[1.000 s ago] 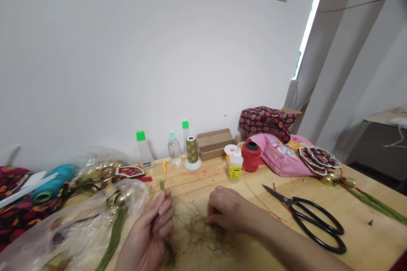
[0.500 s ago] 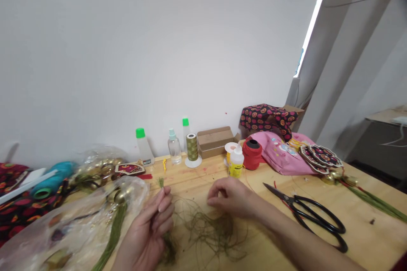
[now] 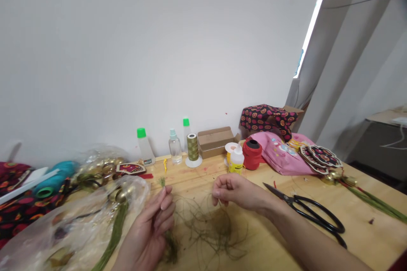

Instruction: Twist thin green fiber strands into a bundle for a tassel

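Observation:
My left hand (image 3: pixel 152 228) is closed around a small bundle of green threads (image 3: pixel 162 183), whose cut tip sticks up above my fingers. A loose tangle of green thread (image 3: pixel 210 224) lies on the wooden table (image 3: pixel 365 237) between my hands. Above that tangle my right hand (image 3: pixel 233 190) is raised, fingers pinched together on a few thin strands.
Black scissors (image 3: pixel 313 216) lie right of my right arm. Behind stand a glue bottle (image 3: pixel 235 161), a red spool (image 3: pixel 252 154), an olive thread spool (image 3: pixel 192 148), clear bottles (image 3: pixel 175 149) and a cardboard box (image 3: pixel 215 141). A plastic bag with bells (image 3: pixel 79 220) is at left, pink fabric (image 3: pixel 280 156) at right.
My right hand has lifted off the tangle and moved slightly right, pulling strands up with it. My left hand has stayed in place with its bundle.

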### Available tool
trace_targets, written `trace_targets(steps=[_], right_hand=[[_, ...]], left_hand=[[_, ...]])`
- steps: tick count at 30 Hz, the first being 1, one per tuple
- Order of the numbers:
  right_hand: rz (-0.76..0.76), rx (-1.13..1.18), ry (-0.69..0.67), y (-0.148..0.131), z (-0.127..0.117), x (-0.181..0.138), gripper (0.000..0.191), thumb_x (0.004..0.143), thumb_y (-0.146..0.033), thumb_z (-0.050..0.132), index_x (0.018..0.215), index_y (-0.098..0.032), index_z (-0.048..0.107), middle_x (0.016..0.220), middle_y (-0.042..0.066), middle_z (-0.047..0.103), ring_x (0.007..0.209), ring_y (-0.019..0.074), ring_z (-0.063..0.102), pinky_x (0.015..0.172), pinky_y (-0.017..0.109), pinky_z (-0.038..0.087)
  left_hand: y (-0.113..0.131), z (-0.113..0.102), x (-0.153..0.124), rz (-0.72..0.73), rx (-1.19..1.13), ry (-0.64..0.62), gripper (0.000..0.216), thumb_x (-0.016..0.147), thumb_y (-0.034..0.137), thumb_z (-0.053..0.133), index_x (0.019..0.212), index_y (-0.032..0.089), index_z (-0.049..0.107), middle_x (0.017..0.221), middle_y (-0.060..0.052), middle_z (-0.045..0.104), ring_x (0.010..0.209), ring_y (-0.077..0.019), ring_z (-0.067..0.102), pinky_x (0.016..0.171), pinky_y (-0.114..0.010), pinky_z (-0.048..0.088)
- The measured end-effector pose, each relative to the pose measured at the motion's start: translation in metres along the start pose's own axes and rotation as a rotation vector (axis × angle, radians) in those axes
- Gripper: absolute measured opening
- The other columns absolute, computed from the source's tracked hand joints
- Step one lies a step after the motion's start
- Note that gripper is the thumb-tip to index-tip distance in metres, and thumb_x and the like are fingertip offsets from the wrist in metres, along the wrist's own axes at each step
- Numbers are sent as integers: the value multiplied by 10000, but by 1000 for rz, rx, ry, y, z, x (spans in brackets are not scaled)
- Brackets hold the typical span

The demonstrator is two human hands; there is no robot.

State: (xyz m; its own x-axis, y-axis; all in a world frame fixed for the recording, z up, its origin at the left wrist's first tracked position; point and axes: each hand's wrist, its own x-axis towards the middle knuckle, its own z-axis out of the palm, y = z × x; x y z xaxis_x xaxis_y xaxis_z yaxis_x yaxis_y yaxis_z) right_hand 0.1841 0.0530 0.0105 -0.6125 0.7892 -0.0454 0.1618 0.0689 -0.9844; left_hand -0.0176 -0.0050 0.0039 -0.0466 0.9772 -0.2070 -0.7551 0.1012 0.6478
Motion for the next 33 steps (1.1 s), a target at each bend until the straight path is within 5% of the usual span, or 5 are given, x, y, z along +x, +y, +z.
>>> trace_targets(steps=[13,18,24,33], right_hand=[[-125,376,121,-7,1,0,181,642,-252,668,725,-130,564,563,-15,607,491,49,474,488,169,327],[-200,440,117,-8,5,-1,166,657,-243,659,735,-135,559,550,-19,601,498,55,485,489,173,333],[-172,436,71,-4,13,1,168,655,-238,657,738,-128,562,562,-10,605,500,59,490,495,187,331],[-73,435,118,1,25,4,212,599,-258,686,725,-126,577,548,-8,616,478,60,487,477,190,313]], left_hand=[[-7,0,2,-56,109,56,71,698,124,572,674,76,618,537,16,511,317,22,266,251,-72,204],[-12,3,-3,-134,261,57,124,665,193,630,693,74,649,781,-112,658,360,24,298,277,-69,210],[-19,9,-3,-225,365,12,145,654,202,637,726,83,677,1024,-157,622,429,-1,386,283,-76,220],[-24,6,3,-74,314,69,218,555,284,707,691,114,695,823,-76,636,428,-7,356,281,-81,197]])
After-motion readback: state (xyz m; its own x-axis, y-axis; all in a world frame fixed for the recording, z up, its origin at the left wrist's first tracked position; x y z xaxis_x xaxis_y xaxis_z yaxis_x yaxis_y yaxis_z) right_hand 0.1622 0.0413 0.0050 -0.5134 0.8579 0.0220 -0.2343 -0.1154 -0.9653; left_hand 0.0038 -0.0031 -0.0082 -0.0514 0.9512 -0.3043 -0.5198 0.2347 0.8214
